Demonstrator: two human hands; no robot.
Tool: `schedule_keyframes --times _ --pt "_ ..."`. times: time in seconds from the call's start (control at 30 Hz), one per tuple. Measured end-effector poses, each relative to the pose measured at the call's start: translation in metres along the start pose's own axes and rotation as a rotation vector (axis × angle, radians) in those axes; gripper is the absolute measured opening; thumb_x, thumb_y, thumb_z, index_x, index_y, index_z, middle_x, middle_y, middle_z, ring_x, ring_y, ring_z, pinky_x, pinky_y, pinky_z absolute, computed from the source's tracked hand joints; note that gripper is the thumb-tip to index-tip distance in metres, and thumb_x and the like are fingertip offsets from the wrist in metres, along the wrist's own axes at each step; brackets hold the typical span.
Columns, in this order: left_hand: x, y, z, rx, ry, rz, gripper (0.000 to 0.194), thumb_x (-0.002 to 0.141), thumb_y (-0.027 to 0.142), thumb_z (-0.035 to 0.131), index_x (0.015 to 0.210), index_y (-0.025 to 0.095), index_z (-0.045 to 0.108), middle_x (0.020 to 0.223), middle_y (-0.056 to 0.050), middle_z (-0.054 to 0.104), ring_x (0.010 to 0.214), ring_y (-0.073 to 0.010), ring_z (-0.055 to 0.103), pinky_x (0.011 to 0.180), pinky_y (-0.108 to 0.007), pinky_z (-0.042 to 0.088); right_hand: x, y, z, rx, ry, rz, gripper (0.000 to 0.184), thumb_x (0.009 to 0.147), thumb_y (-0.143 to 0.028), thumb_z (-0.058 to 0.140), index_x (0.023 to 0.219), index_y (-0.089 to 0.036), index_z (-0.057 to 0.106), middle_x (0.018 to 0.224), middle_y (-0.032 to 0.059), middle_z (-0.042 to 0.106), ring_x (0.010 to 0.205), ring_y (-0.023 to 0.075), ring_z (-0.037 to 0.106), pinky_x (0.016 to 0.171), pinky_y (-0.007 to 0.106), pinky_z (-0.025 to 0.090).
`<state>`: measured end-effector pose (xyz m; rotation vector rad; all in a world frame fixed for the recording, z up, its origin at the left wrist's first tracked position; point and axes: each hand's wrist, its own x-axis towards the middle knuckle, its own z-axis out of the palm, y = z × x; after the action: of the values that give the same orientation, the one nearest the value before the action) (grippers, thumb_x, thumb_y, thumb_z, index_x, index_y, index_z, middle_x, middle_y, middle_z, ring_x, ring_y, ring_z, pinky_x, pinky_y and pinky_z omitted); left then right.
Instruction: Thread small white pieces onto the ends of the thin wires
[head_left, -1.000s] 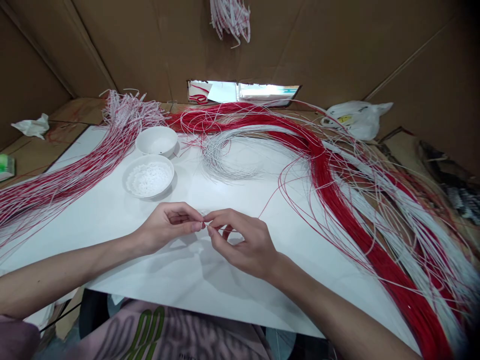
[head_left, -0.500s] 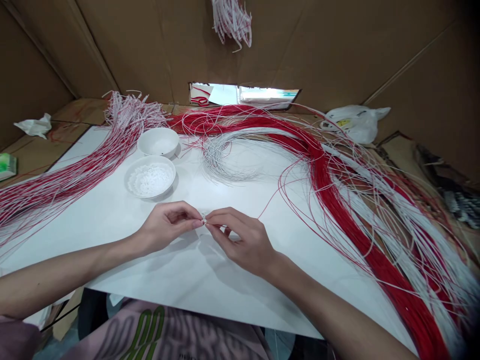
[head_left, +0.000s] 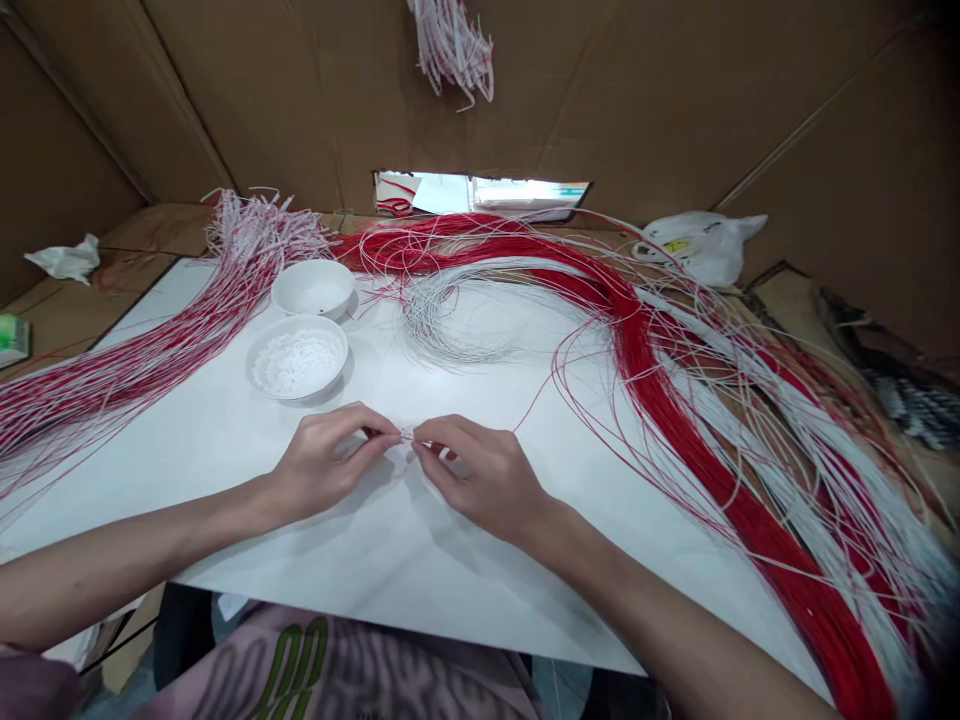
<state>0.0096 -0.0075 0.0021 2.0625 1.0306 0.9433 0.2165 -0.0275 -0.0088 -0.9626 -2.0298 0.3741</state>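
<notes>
Over the white tabletop, my left hand (head_left: 330,455) and my right hand (head_left: 484,470) face each other with a small gap between the fingertips. Both are closed in a pinch on a thin cord (head_left: 406,437) that spans the gap. Small white bits show on or beside it, too tiny to make out. A red strand (head_left: 534,402) runs from behind my right hand towards the bundle of red cords (head_left: 641,350). Behind my left hand stands a white bowl (head_left: 341,372) with small white pieces in it.
A second white bowl (head_left: 315,285) holds a few dark specks. Red and white cords with white-covered ends (head_left: 262,235) stretch along the left. Loose white cords (head_left: 450,330) curl mid-table. A plastic bag (head_left: 705,245) lies at the back right, before cardboard walls (head_left: 637,110) with a slot.
My fingertips have drawn slightly apart, so a short length of cord shows between them. My left hand has shifted a little left. The view has tilted slightly.
</notes>
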Motion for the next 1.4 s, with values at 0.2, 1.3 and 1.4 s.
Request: schedule_keyframes --times 0.2,1.3,1.4 --pt "0.003 -0.006 -0.003 0.025 0.077 -0.086 0.006 0.086 0.022 0.064 0.086 0.019 0.07 0.085 -0.004 0.073 0.078 -0.017 0.066 0.074 -0.028 0.051 0.006 0.007 -0.012 -0.097 -0.007 0.145 0.027 0.072 -0.001 0.044 0.085 -0.019 0.059 0.079 0.002 0.067 0.067 0.0152 0.06 0.063 0.028 0.048" --pt "0.019 -0.019 0.003 0.095 -0.101 -0.003 0.011 0.088 0.019 0.06 0.089 0.019 0.072 0.09 -0.005 0.069 0.084 -0.0162 0.063 0.075 -0.029 0.05 0.007 0.0 -0.004 0.055 -0.004 0.302 0.007 0.089 -0.015 0.058 0.083 -0.018 0.061 0.079 -0.0005 0.061 0.062 0.0091 0.052 0.056 0.023 0.043" --pt "0.017 -0.01 -0.002 -0.214 -0.081 -0.24 0.01 0.085 0.025 0.067 0.089 0.017 0.071 0.088 -0.005 0.073 0.082 -0.016 0.068 0.074 -0.026 0.053 0.005 -0.003 -0.004 0.144 -0.019 0.234 0.007 0.091 -0.015 0.054 0.089 -0.018 0.06 0.083 0.0012 0.064 0.07 0.0106 0.058 0.056 0.022 0.047"
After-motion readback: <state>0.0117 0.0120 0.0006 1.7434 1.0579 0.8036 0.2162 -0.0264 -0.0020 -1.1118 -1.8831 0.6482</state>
